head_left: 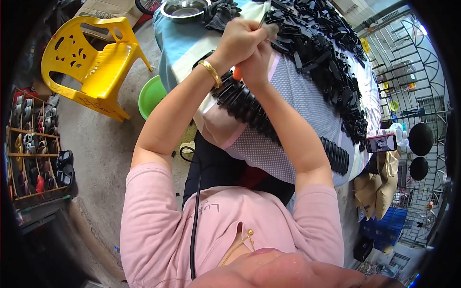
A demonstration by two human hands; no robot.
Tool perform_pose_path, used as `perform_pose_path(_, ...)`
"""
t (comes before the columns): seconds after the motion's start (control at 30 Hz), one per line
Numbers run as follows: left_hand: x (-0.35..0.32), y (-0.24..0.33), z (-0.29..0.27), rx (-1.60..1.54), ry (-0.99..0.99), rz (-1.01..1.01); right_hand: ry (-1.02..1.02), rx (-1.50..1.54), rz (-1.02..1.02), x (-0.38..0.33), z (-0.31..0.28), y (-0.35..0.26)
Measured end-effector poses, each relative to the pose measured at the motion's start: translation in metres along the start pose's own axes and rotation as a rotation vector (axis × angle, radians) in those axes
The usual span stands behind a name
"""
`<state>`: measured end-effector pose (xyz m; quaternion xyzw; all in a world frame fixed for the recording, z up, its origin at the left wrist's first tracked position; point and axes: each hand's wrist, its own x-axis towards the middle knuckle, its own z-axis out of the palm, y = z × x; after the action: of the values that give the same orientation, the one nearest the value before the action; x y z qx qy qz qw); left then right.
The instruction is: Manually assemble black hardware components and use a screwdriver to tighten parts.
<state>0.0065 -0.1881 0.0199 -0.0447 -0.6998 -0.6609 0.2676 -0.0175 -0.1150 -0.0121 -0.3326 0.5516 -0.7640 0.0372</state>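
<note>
In left hand [242, 41]: thin tool [263, 20], tip up-right.

The person wears a pink short-sleeved top [225, 225] with faint lettering on the chest, a thin gold necklace [238, 244] (pendant at 12 o'clock of its visible run), a gold bangle [212, 73] on the left wrist, and a black cable [195, 221] down the front.

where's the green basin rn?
Head view, left of centre: the green basin sits on the floor between the yellow plastic chair and the table's edge.
</note>
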Motion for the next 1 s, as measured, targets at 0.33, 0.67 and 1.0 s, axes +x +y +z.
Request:
perform_pose_path(0.33, -0.002, -0.007, -0.009, -0.216, 0.031, -0.088, -0.037, -0.007, -0.062, 0.005, 0.003, 0.028)
perform_pose_path(0.67, 0.013, -0.003, -0.021, 0.043, 0.013, -0.087, -0.029, 0.166, 0.002, 0.009, 0.022, -0.004)
perform_pose_path(1.0, 0.0, -0.005, -0.019, -0.058, -0.03, -0.01, 0.095, -0.096, -0.238, 0.007, 0.02, 0.023)
